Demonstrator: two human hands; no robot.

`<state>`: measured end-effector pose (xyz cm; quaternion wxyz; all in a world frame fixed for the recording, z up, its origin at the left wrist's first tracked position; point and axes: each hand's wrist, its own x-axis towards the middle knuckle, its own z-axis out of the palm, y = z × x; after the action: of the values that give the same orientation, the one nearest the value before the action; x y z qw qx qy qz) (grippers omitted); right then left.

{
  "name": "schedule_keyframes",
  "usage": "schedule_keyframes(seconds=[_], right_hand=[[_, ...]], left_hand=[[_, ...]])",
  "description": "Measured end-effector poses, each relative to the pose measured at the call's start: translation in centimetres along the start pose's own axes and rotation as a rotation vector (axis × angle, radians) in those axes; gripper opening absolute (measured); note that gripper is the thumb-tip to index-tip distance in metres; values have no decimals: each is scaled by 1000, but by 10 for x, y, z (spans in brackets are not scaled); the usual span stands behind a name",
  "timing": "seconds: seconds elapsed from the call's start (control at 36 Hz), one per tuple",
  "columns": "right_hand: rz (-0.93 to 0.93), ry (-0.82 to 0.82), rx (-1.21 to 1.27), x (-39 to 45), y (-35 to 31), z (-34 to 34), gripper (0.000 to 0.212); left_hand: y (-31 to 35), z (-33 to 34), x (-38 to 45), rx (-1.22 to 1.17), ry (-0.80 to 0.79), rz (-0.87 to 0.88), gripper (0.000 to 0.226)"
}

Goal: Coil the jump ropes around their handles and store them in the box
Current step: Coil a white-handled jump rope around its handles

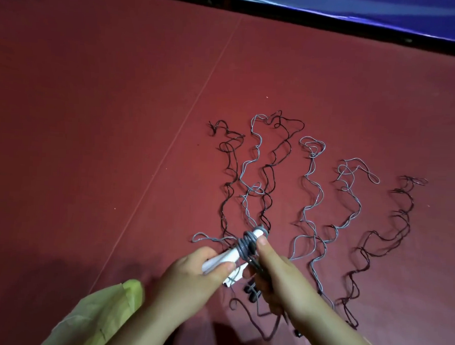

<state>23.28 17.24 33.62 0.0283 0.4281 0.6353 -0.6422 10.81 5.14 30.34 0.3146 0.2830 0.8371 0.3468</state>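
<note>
My left hand (197,273) grips a pair of white jump-rope handles (230,257) near their lower end. Grey rope (247,246) is wound in several turns round the upper part of the handles. My right hand (276,270) pinches that grey rope beside the coil, thumb up against the handle tip. The loose end of the same rope (248,197) trails away over the floor. Several other wavy ropes, grey (309,203) and black (397,226), lie stretched out on the red floor beyond my hands. Black handles (251,292) lie under my right wrist. No box is in view.
The red floor mat (92,112) has a thin seam line (169,148) running diagonally on the left. A black and blue edge (360,23) borders the mat at the top right. A yellow-green cloth (103,316) covers the lower left.
</note>
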Motion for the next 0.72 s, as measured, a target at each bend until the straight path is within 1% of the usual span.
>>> schedule_keyframes(seconds=[0.11, 0.17, 0.28, 0.36, 0.42, 0.47, 0.5, 0.56, 0.58, 0.61, 0.64, 0.67, 0.69, 0.72], right_hand=[[11, 81, -55, 1, 0, 1, 65], [-7, 98, -69, 2, 1, 1, 67], [-59, 99, -67, -2, -5, 1, 47], [-86, 89, -17, -3, -6, 2, 40], [-100, 70, -2, -3, -5, 2, 40], [-136, 87, -36, -3, -5, 2, 37], [-144, 98, -38, -2, -5, 2, 36], [-170, 115, -33, -3, -5, 0, 37], [-186, 111, -39, -3, -5, -1, 39], [-207, 116, -32, -1, -3, -2, 42], [-178, 128, -4, 2, 0, -2, 46], [-165, 142, 54, 2, 1, -1, 47], [-142, 123, 71, 2, 1, 1, 48], [-141, 84, 55, 1, -1, 2, 49]], left_hand=[[1, 3, -3, 76, 60, 115, 62], [2, 3, -3, 107, 83, 162, 62], [2, 2, -5, 185, 111, 245, 61], [-2, 5, -4, 190, 170, 324, 53], [-1, 5, -5, 197, 167, 324, 55], [1, 2, -5, 175, 115, 269, 54], [2, 1, -5, 129, 51, 218, 53], [7, -4, -5, -100, -169, 85, 53], [9, -5, -5, -219, -285, 61, 53], [13, -5, -7, -280, -363, 85, 51], [17, -3, -9, -280, -390, 134, 48], [19, -2, -11, -272, -376, 177, 47], [21, -2, -12, -263, -338, 198, 46], [23, -1, -13, -235, -289, 210, 41]])
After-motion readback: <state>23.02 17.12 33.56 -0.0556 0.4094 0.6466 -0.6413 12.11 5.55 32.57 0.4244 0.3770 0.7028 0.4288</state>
